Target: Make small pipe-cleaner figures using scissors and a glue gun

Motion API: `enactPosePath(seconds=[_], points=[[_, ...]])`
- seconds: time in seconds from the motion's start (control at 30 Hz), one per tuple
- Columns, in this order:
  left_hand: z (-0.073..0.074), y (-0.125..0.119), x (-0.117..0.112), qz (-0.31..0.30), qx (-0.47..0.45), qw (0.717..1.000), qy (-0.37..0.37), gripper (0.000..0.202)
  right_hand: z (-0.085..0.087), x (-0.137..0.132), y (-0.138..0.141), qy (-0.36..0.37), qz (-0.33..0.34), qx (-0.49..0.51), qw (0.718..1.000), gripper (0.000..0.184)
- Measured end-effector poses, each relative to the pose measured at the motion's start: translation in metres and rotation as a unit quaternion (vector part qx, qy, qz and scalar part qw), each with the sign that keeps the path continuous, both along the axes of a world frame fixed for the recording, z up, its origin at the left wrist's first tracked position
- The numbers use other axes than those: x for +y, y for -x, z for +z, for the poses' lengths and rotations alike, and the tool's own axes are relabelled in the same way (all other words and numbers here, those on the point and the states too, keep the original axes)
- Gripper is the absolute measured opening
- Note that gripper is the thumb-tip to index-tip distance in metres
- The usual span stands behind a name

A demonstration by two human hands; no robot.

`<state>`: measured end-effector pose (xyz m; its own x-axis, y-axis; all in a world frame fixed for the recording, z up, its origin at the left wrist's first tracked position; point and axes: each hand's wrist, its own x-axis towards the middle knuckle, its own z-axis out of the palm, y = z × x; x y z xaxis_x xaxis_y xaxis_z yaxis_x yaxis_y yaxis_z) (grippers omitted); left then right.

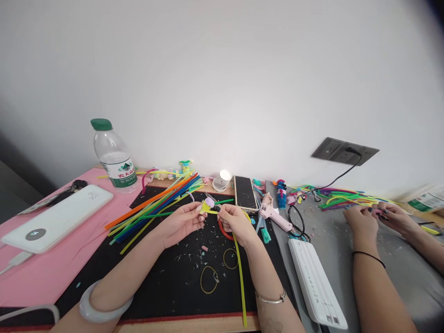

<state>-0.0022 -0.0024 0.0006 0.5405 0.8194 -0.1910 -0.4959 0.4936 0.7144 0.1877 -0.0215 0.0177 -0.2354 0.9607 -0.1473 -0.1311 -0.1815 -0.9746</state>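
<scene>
On the near stretch of the black mat (166, 286), a long yellow stem (241, 277) runs out from under the right hand toward the front edge; can't tell if it's held, or joined to anything. Two thin elastic loops (201, 280) lie beside it, plus a pink scrap (205, 248) and loose fluff.

Next out, both hands, at the middle of the mat. Left hand (185, 224): thumb and fingers pinched on the small yellow-and-lilac piece (207, 204), palm partly turned up. Right hand (232, 222): fingers curled, tips closed on the yellow end of the same piece. Piece is held up between the two hands. A red stem (225, 231) curves just beside the right hand.

Step looks like bending or twisting that yellow end, my read. To do well: left pinch firm, close to the bend; right turns in small tight steps; don't crush the lilac fuzz; keep the long stem from snagging.

Farther: coloured stem bundle (156, 205) left of the hands, pink glue gun (275, 217) to the right, then phone (245, 192) and white cup (221, 184) near the wall.
</scene>
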Motion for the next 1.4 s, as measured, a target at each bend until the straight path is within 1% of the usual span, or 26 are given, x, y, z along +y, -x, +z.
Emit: enactPosePath(seconds=[0.13,0.27,0.43,0.57,0.67,0.73,0.83,0.97,1.07,1.13,1.2,1.3,1.4], points=[[0.000,-0.001,0.001,0.033,0.004,0.999,0.007,0.012,-0.001,0.000,0.000,-0.003,-0.008,0.001,1.000,0.034],[0.001,-0.002,0.002,0.054,0.025,0.998,0.009,0.016,-0.003,0.001,-0.001,-0.012,-0.019,0.003,1.000,0.032],[-0.003,-0.002,0.003,0.056,0.028,0.998,-0.013,0.017,-0.004,0.001,0.000,-0.016,-0.028,-0.003,0.999,0.031],[-0.003,0.000,0.002,0.047,0.026,0.998,-0.011,0.017,-0.003,0.001,0.001,-0.012,-0.026,-0.002,1.000,0.031],[0.000,0.002,0.000,0.012,0.023,1.000,-0.007,0.021,-0.002,0.001,0.001,-0.009,-0.032,0.018,0.999,0.032],[0.002,0.003,-0.002,-0.028,0.023,0.999,-0.013,0.023,-0.002,0.001,0.001,-0.012,-0.033,0.028,0.999,0.032],[0.007,0.004,-0.004,-0.103,0.034,0.994,-0.031,0.023,-0.004,0.001,0.001,-0.015,-0.021,0.015,1.000,0.029],[0.011,0.003,-0.008,-0.192,0.106,0.974,-0.054,0.023,-0.006,0.002,0.001,-0.016,-0.004,-0.036,0.999,0.022],[0.011,0.001,-0.009,-0.222,0.179,0.955,-0.081,0.024,-0.006,0.002,0.004,-0.048,-0.010,-0.086,0.995,0.015],[0.011,0.000,-0.010,-0.221,0.219,0.945,-0.105,0.024,-0.005,0.001,0.007,-0.090,-0.033,-0.116,0.989,0.010],[0.011,-0.001,-0.011,-0.207,0.243,0.939,-0.124,0.024,-0.003,0.000,0.011,-0.133,-0.057,-0.143,0.979,0.005],[0.012,-0.003,-0.011,-0.175,0.260,0.939,-0.143,0.024,0.000,-0.004,0.016,-0.179,-0.074,-0.181,0.964,0.003],[0.009,-0.003,-0.009,-0.141,0.257,0.943,-0.158,0.025,0.004,-0.009,0.019,-0.219,-0.081,-0.214,0.948,0.006]])
